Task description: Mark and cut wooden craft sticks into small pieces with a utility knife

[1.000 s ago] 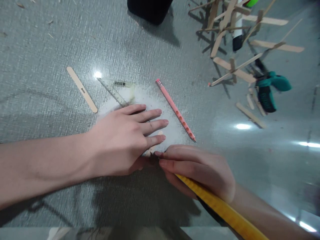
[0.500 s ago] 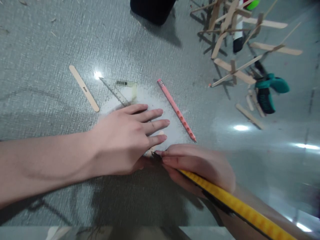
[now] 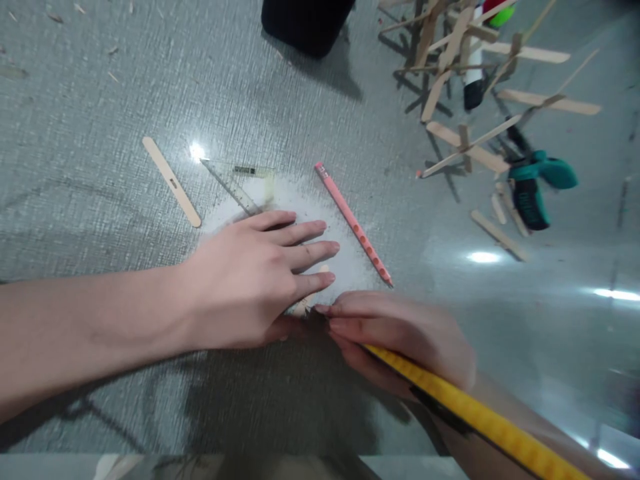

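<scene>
My left hand [image 3: 260, 273] lies flat with its fingers spread. It presses down over a pale wooden craft stick [image 3: 303, 305], which is mostly hidden beneath the palm and shows only between the lower fingers. A white patch of surface [image 3: 345, 267] surrounds the fingers. Closed around a long yellow utility knife [image 3: 450, 400], my right hand [image 3: 400, 333] has its fingertips near the knife's dark blade end, beside the stick. A clear set square [image 3: 233, 190] sticks out from under the left hand. To the right lies a pink pencil [image 3: 355, 227].
Another craft stick with a small slot [image 3: 171, 181] lies left. Assembled craft-stick pieces [image 3: 465, 143] and a marker [image 3: 473, 83] crowd the upper right, with teal-handled pliers [image 3: 533, 193] and loose stick bits [image 3: 499, 235] below. A black object [image 3: 307, 23] stands at the top edge.
My right hand and the knife have shifted slightly right and down, the blade end drawing back a little from the stick. My left hand stays in place. The view has tilted slightly.
</scene>
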